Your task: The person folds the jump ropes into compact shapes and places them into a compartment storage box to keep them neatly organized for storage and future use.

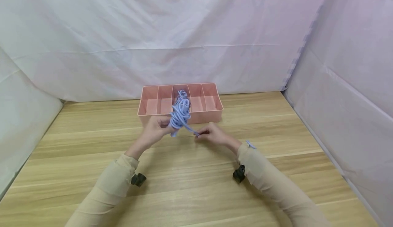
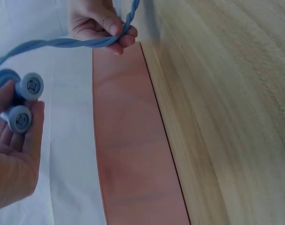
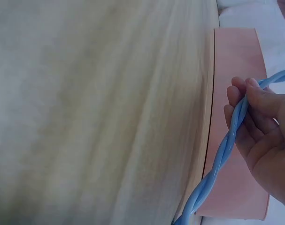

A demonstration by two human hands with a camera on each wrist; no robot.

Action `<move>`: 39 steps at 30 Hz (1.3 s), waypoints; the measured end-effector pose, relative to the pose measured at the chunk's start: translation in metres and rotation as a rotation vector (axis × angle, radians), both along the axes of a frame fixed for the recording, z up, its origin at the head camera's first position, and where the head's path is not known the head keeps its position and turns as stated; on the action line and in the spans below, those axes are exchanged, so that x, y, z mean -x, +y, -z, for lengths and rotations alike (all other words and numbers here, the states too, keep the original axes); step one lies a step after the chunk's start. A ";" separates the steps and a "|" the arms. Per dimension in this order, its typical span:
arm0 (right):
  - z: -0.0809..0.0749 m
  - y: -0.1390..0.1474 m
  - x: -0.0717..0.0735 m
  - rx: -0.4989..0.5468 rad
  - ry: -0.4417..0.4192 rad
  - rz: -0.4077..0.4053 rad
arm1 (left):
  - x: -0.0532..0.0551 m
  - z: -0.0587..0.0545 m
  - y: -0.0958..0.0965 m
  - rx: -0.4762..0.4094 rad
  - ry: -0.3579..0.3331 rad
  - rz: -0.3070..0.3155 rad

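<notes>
My left hand point(image 1: 156, 130) grips the handles of a light blue jump rope point(image 1: 181, 112), whose cord is wound in a thick bundle around them. Two round handle ends point(image 2: 32, 86) poke out between thumb and fingers in the left wrist view. To the right, my right hand point(image 1: 213, 134) pinches a doubled, twisted length of the cord point(image 3: 224, 147) between thumb and fingertips. This length runs from the bundle to the right hand and on past it; a bit of blue cord point(image 1: 250, 144) shows beside the right sleeve.
Behind the hands, a pink divided box point(image 1: 215, 116) with several compartments stands on the wooden table point(image 1: 184, 186). The jump rope overlaps its middle compartment in the head view. White cloth point(image 1: 153, 32) hangs behind the table and on both sides.
</notes>
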State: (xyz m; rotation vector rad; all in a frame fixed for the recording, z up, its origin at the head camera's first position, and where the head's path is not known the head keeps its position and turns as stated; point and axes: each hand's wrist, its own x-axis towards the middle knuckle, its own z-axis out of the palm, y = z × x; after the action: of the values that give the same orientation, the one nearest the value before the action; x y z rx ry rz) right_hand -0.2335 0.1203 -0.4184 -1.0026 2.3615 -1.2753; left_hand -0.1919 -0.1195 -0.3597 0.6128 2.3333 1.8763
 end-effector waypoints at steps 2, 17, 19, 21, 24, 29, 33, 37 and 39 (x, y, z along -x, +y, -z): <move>0.000 0.000 0.004 -0.017 0.044 -0.017 | -0.002 0.001 0.003 0.031 0.033 0.084; -0.014 -0.012 0.014 -0.034 0.173 -0.070 | -0.010 0.013 0.016 0.193 0.020 0.527; -0.020 -0.015 0.013 -0.063 0.147 -0.079 | -0.010 0.015 0.017 0.228 0.018 0.581; -0.025 -0.019 0.011 -0.092 0.138 -0.077 | -0.011 0.016 0.018 0.263 0.017 0.616; -0.029 -0.023 0.008 -0.106 0.147 -0.074 | -0.012 0.015 0.020 0.357 0.051 0.628; -0.035 -0.026 0.004 -0.070 0.162 -0.051 | -0.016 0.011 0.022 0.521 0.125 0.574; -0.045 -0.029 -0.001 -0.042 0.157 0.001 | -0.016 0.011 0.021 0.603 0.198 0.476; -0.058 -0.034 -0.010 -0.053 0.158 0.066 | -0.014 0.012 0.019 0.659 0.260 0.354; -0.064 -0.037 -0.015 -0.062 0.178 0.093 | -0.013 0.012 0.018 0.668 0.272 0.305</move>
State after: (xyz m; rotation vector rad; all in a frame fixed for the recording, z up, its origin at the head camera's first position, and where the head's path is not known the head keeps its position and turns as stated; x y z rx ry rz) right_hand -0.2186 0.0835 -0.3544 -1.0378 2.5927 -1.1806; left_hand -0.1785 -0.1016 -0.3717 1.0850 2.6105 0.8478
